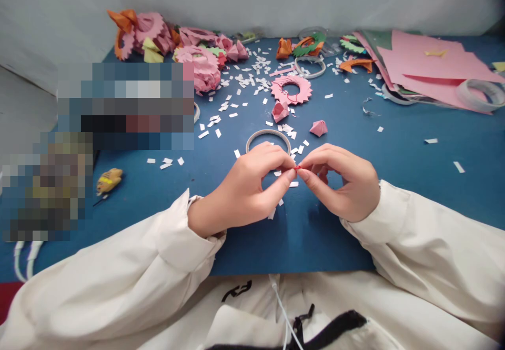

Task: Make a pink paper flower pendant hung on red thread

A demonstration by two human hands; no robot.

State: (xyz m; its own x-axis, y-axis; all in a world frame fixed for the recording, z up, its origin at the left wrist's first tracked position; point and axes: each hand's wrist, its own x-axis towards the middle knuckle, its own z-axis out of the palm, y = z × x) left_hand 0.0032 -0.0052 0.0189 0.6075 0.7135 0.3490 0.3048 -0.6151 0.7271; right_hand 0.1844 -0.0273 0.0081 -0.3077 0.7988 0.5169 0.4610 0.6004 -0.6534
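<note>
Left hand [246, 189] and right hand [344, 181] pinch a small red strand [298, 168], seemingly unfinished, while the pink toothed paper ring [303, 91] beyond looks fully assembled.

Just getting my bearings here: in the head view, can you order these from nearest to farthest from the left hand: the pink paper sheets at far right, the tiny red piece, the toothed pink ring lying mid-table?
From the left hand:
1. Tiny red piece: pinched at its fingertips.
2. Toothed pink ring: farther back, slightly right.
3. Pink paper sheets: far right, toward the back.
</note>
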